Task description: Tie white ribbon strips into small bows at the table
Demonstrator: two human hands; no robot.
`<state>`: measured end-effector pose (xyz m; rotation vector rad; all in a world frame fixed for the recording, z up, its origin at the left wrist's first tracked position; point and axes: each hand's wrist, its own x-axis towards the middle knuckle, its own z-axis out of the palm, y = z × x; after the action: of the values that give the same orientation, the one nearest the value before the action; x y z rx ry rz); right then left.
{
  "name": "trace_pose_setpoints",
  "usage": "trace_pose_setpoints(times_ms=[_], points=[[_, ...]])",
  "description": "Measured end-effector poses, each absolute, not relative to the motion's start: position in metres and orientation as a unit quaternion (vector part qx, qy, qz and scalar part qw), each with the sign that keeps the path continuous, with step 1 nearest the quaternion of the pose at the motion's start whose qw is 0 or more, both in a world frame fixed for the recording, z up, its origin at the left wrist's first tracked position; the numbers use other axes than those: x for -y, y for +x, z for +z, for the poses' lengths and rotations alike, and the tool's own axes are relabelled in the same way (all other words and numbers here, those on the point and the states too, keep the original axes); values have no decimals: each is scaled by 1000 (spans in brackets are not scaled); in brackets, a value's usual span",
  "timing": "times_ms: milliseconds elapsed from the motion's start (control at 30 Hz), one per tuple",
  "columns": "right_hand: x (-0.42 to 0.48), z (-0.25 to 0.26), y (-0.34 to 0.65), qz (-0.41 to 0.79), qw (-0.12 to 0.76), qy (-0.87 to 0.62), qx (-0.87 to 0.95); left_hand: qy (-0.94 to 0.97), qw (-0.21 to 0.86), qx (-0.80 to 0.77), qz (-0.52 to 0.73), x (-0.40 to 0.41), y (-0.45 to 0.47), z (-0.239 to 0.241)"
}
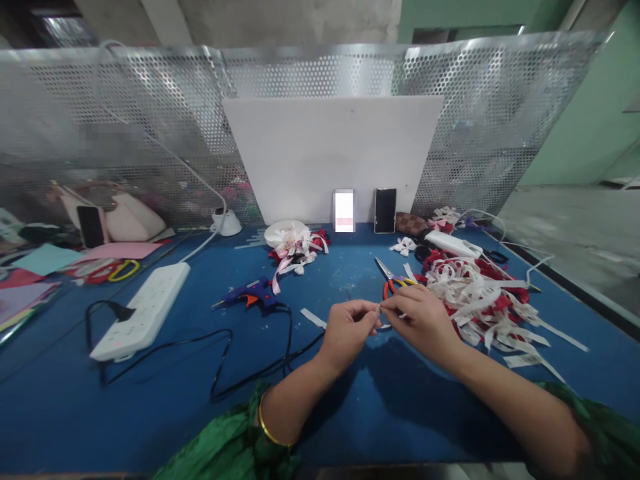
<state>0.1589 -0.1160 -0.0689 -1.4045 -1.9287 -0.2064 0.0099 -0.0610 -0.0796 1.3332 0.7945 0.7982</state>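
Note:
My left hand [349, 328] and my right hand [420, 317] meet over the blue table [150, 413], fingertips pinched together on a small white ribbon piece [381, 309]. Just behind my right hand lie orange-handled scissors [391, 279]. A blue hot glue gun [251, 293] rests to the left of my left hand, its black cord trailing toward me. A loose white ribbon strip [313, 317] lies between the glue gun and my left hand.
A pile of white and red ribbon strips [480, 297] spreads at the right. Finished bows [296, 248] lie by a white dish, two phones [385, 210] lean on a white board, and a white power strip [145, 308] sits at left. Perforated metal screen behind.

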Motion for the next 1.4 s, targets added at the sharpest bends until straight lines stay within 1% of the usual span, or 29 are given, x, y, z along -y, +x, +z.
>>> trace_pose_setpoints(times_ms=[67,133,200,300,367,433,500,667,733,867,933,1100,1233,1400], points=[[116,-71,156,-121,348,-532,762,598,636,-343,348,62,10,-79],[116,-73,153,-117,358,-541,752,591,647,-336,346,63,10,-78],[116,-73,153,-57,388,-569,723,571,665,-337,345,64,10,-76],[114,-71,157,79,437,-599,666,546,687,-338,341,63,8,-75],[112,-68,161,128,457,-600,643,536,697,-335,339,62,8,-74],[111,-66,165,124,467,-591,646,528,703,-335,340,61,7,-74],[111,-65,167,97,464,-574,668,525,704,-333,342,60,7,-75],[112,-72,164,7,422,-556,716,532,708,-318,338,60,7,-76],[111,-74,162,-4,418,-553,721,538,706,-319,333,60,8,-76],[110,-72,165,94,452,-588,664,543,703,-315,333,61,7,-74],[110,-69,167,115,468,-584,653,541,712,-303,331,60,7,-73],[112,-70,167,122,403,-514,748,560,723,-263,309,57,4,-73],[110,-72,171,154,410,-550,711,564,709,-293,305,53,3,-73],[112,-53,182,216,405,-548,699,625,645,-300,321,53,2,-73]])
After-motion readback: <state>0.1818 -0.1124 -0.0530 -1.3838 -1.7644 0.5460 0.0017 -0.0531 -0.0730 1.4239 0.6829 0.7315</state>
